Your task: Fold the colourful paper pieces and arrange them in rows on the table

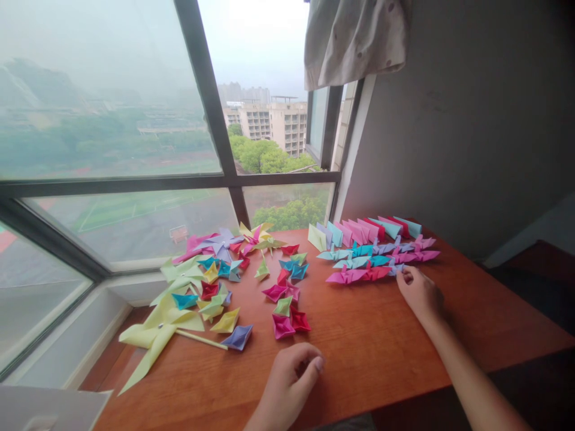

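Note:
My right hand [421, 294] is at the right end of the front row of folded paper cranes, its thumb and fingers pinched on a small lavender paper crane [395, 269]. Left of it in that row are a red crane [376, 273] and a magenta crane [345, 276]. My left hand [291, 381] hovers near the front of the wooden table [359, 353] with its fingers curled in and nothing visible in them. Closest to it are a magenta paper boat [283, 327] and a red paper boat [299, 319].
Behind the cranes stands a row of folded coloured papers [359, 231]. Several paper boats and pinwheels cover the left side, including a yellow pinwheel [157, 328] on a stick and a purple boat [238, 337]. Windows rise beyond the table, a grey wall [449, 131] to the right.

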Demonstrator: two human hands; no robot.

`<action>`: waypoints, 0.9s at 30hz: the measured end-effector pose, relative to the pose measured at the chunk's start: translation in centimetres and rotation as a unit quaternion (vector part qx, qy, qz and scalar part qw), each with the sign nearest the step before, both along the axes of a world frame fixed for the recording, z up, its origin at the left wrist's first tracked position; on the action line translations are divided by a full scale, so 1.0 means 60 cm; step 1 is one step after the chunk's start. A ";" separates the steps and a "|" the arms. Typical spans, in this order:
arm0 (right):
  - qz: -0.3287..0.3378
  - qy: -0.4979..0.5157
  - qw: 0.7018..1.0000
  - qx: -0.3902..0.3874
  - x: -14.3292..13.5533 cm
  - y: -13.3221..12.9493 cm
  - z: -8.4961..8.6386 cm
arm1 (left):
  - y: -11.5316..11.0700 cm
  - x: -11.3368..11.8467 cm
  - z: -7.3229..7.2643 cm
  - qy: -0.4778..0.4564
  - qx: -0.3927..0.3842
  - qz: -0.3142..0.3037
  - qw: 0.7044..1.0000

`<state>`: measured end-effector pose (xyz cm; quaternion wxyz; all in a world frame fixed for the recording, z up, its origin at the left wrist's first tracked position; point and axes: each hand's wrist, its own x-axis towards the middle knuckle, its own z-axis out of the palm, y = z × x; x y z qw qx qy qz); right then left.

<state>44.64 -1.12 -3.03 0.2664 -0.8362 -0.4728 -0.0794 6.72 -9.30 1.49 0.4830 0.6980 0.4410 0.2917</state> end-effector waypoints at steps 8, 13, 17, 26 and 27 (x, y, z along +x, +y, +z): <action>0.009 0.002 0.997 0.082 -0.029 -0.020 0.018 | 0.001 -0.001 -0.005 -0.023 -0.009 0.008 1.000; 0.118 0.077 0.983 0.118 -0.117 -0.030 0.034 | 0.009 -0.007 -0.012 -0.082 -0.009 0.043 0.996; 0.223 0.160 0.956 0.102 -0.207 -0.038 0.042 | 0.020 -0.018 -0.005 -0.126 0.000 0.073 0.989; 0.348 0.241 0.905 0.044 -0.332 -0.045 0.028 | 0.153 -0.090 0.087 0.077 0.183 0.112 0.974; 0.356 0.236 0.903 0.036 -0.336 -0.046 0.025 | 0.179 -0.097 0.095 0.139 0.209 0.127 0.960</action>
